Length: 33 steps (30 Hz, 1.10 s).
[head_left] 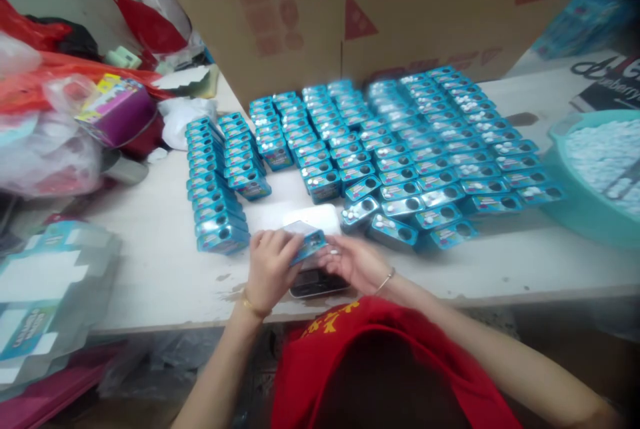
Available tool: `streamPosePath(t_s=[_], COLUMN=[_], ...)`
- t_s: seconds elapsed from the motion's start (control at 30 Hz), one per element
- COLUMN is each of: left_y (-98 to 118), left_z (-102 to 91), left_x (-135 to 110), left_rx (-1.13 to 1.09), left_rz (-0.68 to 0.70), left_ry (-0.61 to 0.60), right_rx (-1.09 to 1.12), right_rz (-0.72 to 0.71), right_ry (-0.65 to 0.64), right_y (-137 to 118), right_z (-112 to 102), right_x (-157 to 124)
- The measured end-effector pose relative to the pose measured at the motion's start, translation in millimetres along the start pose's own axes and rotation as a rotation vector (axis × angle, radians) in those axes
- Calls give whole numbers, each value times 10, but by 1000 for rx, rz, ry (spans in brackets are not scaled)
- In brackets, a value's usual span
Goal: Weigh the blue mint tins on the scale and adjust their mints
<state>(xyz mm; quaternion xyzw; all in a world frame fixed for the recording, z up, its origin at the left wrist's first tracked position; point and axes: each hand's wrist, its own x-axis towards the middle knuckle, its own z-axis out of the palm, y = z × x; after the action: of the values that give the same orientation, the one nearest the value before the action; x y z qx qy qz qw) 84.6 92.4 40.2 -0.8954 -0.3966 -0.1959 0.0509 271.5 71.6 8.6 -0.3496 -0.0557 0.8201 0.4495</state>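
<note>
White worktable (pixel 160 282), cardboard box (pixel 310 15) behind; left fingers (pixel 291 245) grip blue tin (pixel 312 245); right fingers (pixel 345 247) beside it, grip unclear.

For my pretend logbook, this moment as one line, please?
left hand: holds blue tin | right hand: at tin's end | table: rows of tins | right side: green bowl

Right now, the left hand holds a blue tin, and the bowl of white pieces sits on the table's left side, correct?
The bowl of white pieces is on the table's right side, not the left, as the head view shows. The left hand does hold a blue tin.
</note>
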Motion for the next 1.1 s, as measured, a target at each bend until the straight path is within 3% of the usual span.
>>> streamPosePath(t_s=[0.13,0.37,0.57,0.73,0.93,1.1], left_y=[50,-8,76,61,79,5], left_z=[-126,49,-126,-84,-275,-116], left_x=[-10,-106,-112,-119,-101,-139], left_rx=[68,40,115,128,170,113], left_rz=[74,-1,76,69,109,76], left_ry=[134,68,207,139,250,155], right_rx=[-10,-8,-21,7,-27,1], right_rz=[-17,6,-27,13,-49,8], right_ry=[-60,1,-112,33,-156,5], right_y=[21,40,36,72,7,26], right_z=[66,129,181,232,328,286], right_x=[-15,12,-57,-28,-165,-29])
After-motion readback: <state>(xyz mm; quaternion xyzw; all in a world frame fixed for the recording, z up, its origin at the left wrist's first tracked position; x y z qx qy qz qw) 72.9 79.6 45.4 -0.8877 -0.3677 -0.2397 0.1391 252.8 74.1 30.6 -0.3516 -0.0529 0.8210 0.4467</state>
